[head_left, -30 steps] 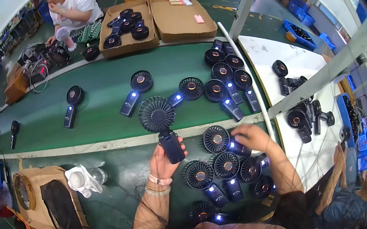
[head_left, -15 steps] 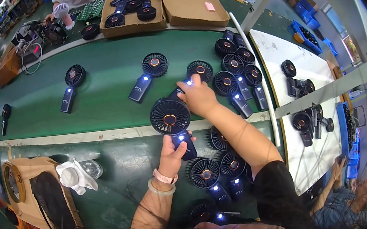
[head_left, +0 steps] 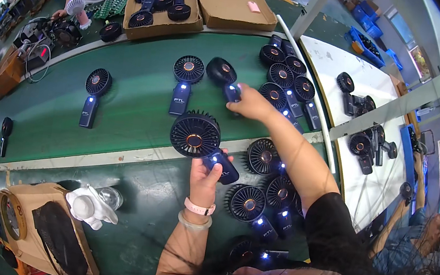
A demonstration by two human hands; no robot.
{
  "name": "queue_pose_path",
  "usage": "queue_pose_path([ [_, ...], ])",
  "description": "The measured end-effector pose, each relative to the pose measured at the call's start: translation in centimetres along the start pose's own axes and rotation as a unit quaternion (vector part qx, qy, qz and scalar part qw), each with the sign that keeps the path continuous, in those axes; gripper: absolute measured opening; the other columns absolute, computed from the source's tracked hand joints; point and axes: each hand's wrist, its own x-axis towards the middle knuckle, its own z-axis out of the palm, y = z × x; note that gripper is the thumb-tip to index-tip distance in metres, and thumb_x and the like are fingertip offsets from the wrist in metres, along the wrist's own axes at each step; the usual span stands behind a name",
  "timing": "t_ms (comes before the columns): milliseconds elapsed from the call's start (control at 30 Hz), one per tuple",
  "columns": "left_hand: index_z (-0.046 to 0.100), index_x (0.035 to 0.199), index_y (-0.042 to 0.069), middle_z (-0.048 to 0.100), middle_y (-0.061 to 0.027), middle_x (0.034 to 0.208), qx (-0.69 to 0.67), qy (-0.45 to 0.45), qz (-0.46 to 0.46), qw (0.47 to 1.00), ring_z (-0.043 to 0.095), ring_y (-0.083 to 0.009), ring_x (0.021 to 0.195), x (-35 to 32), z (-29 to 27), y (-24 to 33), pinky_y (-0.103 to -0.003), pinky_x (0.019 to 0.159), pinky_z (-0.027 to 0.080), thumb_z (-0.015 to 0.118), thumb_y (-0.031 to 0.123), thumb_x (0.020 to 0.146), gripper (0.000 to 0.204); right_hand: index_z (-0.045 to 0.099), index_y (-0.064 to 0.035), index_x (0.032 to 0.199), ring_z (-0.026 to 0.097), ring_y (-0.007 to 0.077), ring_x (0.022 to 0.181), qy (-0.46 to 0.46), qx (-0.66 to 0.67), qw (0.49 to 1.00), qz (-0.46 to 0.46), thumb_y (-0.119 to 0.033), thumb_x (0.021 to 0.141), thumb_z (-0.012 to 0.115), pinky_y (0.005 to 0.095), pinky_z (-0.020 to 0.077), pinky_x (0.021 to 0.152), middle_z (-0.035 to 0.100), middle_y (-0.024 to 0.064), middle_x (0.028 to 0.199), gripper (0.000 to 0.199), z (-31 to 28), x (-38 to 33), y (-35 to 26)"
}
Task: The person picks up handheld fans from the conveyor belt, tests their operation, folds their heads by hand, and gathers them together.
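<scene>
My left hand [head_left: 204, 184] is closed round the handle of a black handheld fan [head_left: 195, 138], its round grille tilted up and a white light lit on the handle. Over the green belt, my right hand [head_left: 253, 103] grips the lit handle of a second handheld fan [head_left: 221, 71], whose head is turned partly edge-on. Just left of that one, a third handheld fan [head_left: 180, 96] lies lit on the belt. Farther left is another handheld fan [head_left: 89, 111], also lit. Beside my right forearm, several lit fans [head_left: 249, 203] lie on the near green table.
Several fans [head_left: 281, 75] cluster at the belt's right end, by a white rail [head_left: 307, 65]. A cardboard box [head_left: 162, 25] of fans stands behind the belt. At lower left are a cardboard tray [head_left: 29, 190] and a white figurine [head_left: 89, 206]. Co-workers sit far left and right.
My right hand has turned the fan it holds, and that fan's head has swung left. The fan in my left hand has shifted slightly left and up. The leftmost lit fan has moved right.
</scene>
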Motion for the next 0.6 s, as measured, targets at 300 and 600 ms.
queue_pose_path([
  [300,0.036,0.125,0.004,0.052,-0.0125,0.112,-0.005,0.016,0.014,1.0,0.056,-0.0228,0.098,0.0,0.1,0.0,-0.035,0.088,0.045,0.059,0.007,0.083,0.048,0.035,-0.0019,0.125,0.059,0.0311,0.095,-0.145,0.723,0.672,-0.074,-0.013,0.08,0.057,0.0432,0.0499,0.083,0.053,0.0194,0.11,0.051,-0.5,-9.6,-1.6],
  [600,0.033,0.128,0.004,0.052,-0.0125,0.112,-0.017,0.011,0.032,0.999,0.055,-0.0222,0.099,0.1,0.0,-0.2,-0.035,0.089,0.044,0.058,0.005,0.083,0.051,0.027,-0.0087,0.134,0.052,0.0261,0.071,-0.239,0.806,0.534,-0.087,-0.022,0.074,0.056,0.037,0.0456,0.06,0.049,0.0165,0.099,0.068,2.2,-10.9,-1.2],
])
